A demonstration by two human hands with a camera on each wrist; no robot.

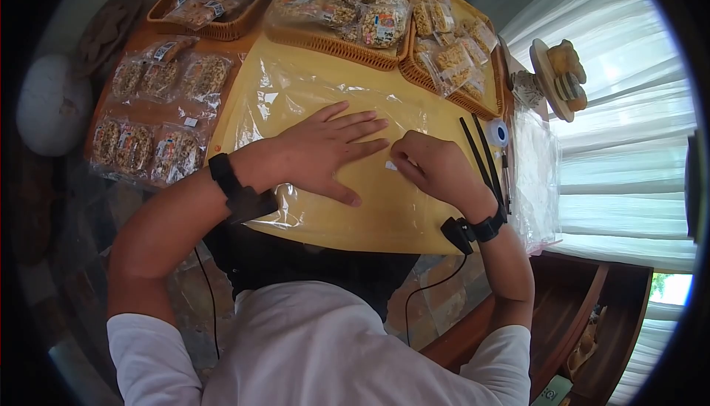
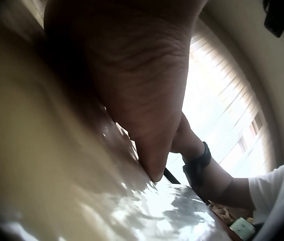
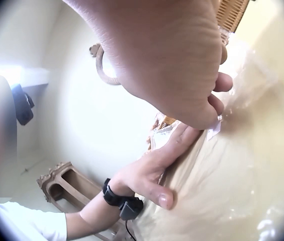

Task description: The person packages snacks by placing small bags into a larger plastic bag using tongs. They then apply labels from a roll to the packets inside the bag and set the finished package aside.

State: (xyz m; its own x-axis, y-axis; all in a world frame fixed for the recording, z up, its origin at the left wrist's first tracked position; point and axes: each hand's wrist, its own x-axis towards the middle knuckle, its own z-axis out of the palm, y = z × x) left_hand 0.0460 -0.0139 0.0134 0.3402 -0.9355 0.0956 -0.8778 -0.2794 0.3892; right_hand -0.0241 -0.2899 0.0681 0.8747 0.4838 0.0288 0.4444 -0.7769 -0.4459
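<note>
A large clear plastic sheet [image 1: 296, 103] lies over the yellow tabletop. My left hand [image 1: 318, 151] rests palm down on it with fingers spread; the left wrist view [image 2: 137, 85] shows that hand close up. Just to its right, my right hand [image 1: 440, 169] has curled fingers, and a small white label [image 1: 390, 165] shows at the tips. In the right wrist view the label [image 3: 214, 129] sits at the thumb tip of my right hand [image 3: 167, 60], pinched low over the plastic, while the left hand [image 3: 152, 170] lies flat beside it.
Wicker baskets [image 1: 333, 45] of bagged snacks stand along the far side. More packets [image 1: 159, 73] lie on the left. Black chopstick-like rods [image 1: 481, 154], a tape roll [image 1: 499, 134] and clear plastic bags [image 1: 534, 184] are on the right.
</note>
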